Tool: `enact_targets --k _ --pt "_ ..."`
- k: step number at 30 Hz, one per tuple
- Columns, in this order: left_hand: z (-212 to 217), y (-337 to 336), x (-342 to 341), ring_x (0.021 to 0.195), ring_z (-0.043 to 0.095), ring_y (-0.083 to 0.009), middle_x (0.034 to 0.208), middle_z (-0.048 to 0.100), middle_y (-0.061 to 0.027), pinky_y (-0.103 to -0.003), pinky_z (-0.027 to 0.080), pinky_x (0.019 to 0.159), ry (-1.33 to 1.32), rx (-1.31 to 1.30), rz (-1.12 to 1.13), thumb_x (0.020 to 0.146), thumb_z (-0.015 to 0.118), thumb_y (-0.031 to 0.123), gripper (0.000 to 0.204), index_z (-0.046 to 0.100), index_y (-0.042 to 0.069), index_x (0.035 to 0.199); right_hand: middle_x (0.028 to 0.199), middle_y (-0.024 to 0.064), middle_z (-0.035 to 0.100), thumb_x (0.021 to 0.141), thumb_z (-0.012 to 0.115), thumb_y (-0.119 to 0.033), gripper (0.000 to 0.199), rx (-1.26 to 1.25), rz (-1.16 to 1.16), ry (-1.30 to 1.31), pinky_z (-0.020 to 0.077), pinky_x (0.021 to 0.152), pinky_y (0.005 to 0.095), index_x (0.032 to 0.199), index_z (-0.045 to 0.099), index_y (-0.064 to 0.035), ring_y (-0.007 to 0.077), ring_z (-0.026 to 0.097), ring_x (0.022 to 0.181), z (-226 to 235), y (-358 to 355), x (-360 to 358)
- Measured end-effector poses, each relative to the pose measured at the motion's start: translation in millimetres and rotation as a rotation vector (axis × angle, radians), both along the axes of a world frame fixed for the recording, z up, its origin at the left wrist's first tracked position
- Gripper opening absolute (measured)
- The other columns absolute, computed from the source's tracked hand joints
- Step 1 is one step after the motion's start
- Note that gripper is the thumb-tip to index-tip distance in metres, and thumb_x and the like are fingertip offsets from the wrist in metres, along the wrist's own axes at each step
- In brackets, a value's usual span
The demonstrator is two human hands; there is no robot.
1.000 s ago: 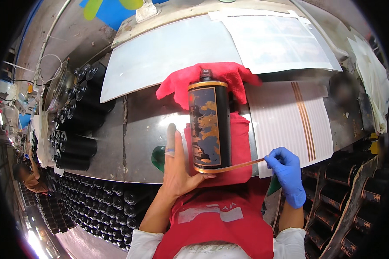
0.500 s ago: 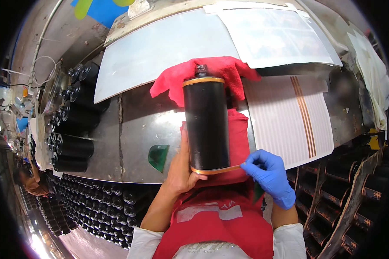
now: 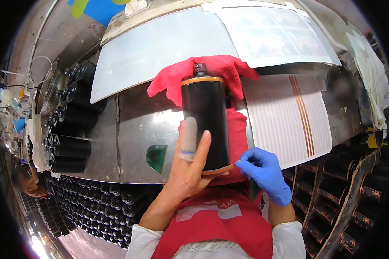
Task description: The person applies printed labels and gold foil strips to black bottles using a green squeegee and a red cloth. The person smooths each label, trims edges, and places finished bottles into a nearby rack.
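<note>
A black cylindrical bottle [image 3: 204, 114] lies on a red cloth [image 3: 238, 138], its neck pointing away from me and an orange-gold band below the neck. My left hand [image 3: 186, 172], bare with one finger wrapped in a pale cover, grips its near end, fingers along its side. An orange-gold strip [image 3: 222, 168] runs round that end, its loose right end pinched in my blue-gloved right hand [image 3: 264, 170]. A dark green flat piece [image 3: 254, 190] shows below the right hand, apparently tucked in it. Another green scraper-like piece [image 3: 156, 158] lies left of my left hand.
At right lies a pale striped sheet [image 3: 272, 121] with several orange-brown strips. Black bottles [image 3: 72, 148] line the table's left side; many more stand below. A bunched red cloth [image 3: 168, 86] sits behind the bottle, near a pale board [image 3: 160, 52]. Racks of black bottles [image 3: 333, 190] stand lower right.
My left hand has shifted from the bottle's left edge onto its near end, its fingers now over the front. My right hand has moved slightly left with the strip's end, shortening the loose length.
</note>
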State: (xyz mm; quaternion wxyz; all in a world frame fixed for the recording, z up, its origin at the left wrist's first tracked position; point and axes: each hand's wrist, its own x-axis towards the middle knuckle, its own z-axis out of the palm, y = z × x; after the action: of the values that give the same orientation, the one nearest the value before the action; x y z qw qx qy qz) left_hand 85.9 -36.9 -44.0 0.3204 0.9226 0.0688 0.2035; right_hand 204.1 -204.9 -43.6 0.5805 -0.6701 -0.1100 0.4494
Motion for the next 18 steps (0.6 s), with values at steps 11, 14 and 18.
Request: enact_targets --k 11,14,18 --pt "7.2 1.3 -11.4 0.116 0.045 -0.0488 0.129 0.039 -0.0346 -0.046 0.041 0.091 0.071 -0.136 0.033 0.061 0.084 0.028 0.116 0.006 -0.003 0.142 0.065 -0.0036 0.054 0.081 0.069 -0.013 0.014 0.076 0.059 -0.129 0.0363 0.049 0.0176 0.081 0.062 -0.0009 0.0000 0.040 0.056 7.3 15.5 -16.5" --pt "10.7 -5.9 -4.2 0.123 0.033 -0.0526 0.136 0.026 -0.0375 -0.049 0.035 0.098 0.075 0.134 0.048 0.060 0.085 0.028 0.116 0.010 -0.001 0.143 0.065 -0.0033 0.054 0.081 0.069 -0.013 0.014 0.089 0.032 -0.080 0.0362 0.049 0.0178 0.081 0.062 -0.0010 0.0003 0.040 0.055 8.7 14.7 -15.9" --pt "8.2 -0.6 2.2 0.127 0.031 -0.0484 0.139 0.023 -0.0345 -0.044 0.034 0.099 0.101 0.063 -0.012 0.057 0.086 0.028 0.118 0.010 0.002 0.144 0.065 -0.0033 0.055 0.081 0.069 -0.013 0.014 0.036 0.001 -0.109 0.0372 0.050 0.0177 0.081 0.062 -0.0007 0.0008 0.042 0.055 -2.3 13.8 -9.6"
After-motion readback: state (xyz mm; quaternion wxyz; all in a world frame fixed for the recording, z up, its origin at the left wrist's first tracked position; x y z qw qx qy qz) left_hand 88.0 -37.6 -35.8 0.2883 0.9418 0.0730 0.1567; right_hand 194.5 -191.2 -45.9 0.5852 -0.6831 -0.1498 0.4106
